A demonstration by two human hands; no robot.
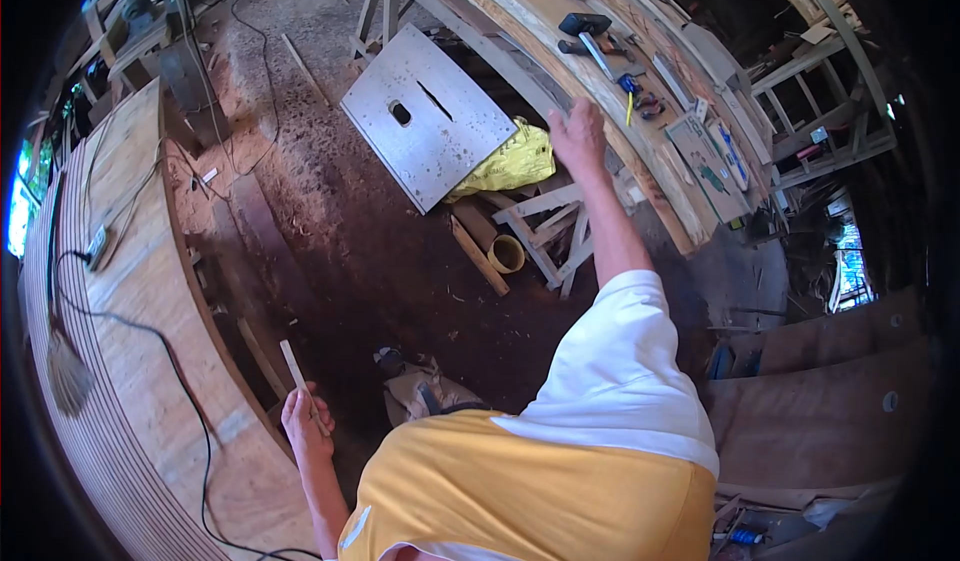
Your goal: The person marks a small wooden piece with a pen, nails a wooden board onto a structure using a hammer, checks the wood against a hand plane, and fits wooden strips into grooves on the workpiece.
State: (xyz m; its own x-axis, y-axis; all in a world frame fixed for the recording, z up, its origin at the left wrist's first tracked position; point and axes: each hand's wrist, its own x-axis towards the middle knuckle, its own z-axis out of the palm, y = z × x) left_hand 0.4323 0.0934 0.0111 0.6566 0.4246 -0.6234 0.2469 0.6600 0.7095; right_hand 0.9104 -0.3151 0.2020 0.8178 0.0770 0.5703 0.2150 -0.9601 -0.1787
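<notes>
My left hand (pixel 308 424) is closed around a thin wooden strip (pixel 291 361), beside the edge of the long plywood bench on the left. My right hand (pixel 580 139) reaches forward with its fingers apart and nothing visible in it. It is near the edge of the wooden workbench (pixel 620 139) and just right of a yellow sack (pixel 520 161). On that workbench lie a hammer-like tool (pixel 597 53), a small blue tool (pixel 628 83) and a green-marked board (pixel 707 166).
A grey panel (pixel 430 111) with two openings lies beyond the sack. A yellow bucket (pixel 506 253) and wooden trestle legs (pixel 550 226) stand below. The plywood bench (pixel 150 291) carries a dark cable (pixel 170 351); a brush (pixel 70 381) is at far left.
</notes>
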